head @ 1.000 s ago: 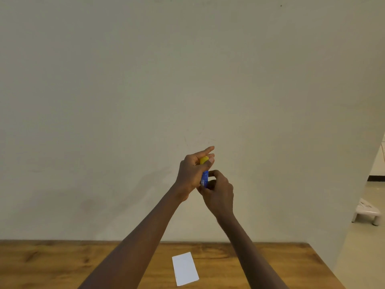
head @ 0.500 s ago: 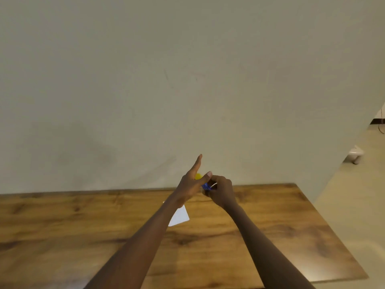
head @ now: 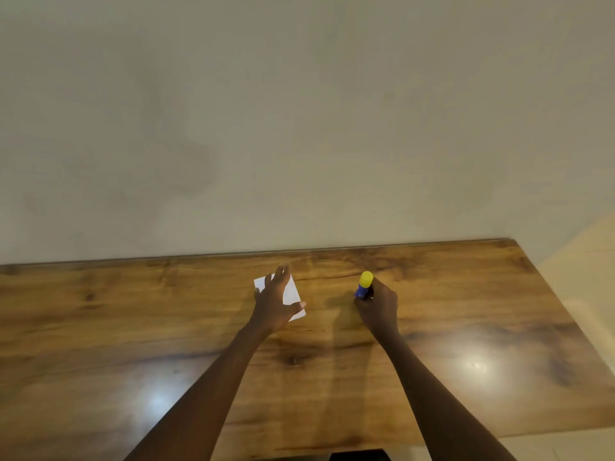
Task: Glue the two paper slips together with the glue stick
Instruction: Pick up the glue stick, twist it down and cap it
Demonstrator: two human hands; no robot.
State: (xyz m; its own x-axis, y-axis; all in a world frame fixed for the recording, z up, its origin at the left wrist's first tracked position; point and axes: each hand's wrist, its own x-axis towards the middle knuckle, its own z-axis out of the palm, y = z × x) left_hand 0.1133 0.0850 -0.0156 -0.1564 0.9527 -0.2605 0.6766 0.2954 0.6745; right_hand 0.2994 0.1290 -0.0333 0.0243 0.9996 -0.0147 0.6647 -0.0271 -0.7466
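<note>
Both hands busy rn: left hand (head: 276, 299) is spread flat on the paper slip (head: 292, 294), prob to pin it to the desk (head: 133, 327). Right hand (head: 377, 306) is wrapped round the glue stick (head: 364, 285), yellow cap up, w/ its base near the desk.

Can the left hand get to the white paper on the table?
Yes, it looks that way. The left hand is spread right over the white paper, and nothing lies between them. The right hand is off to the side holding the capped glue stick on the table.
</note>
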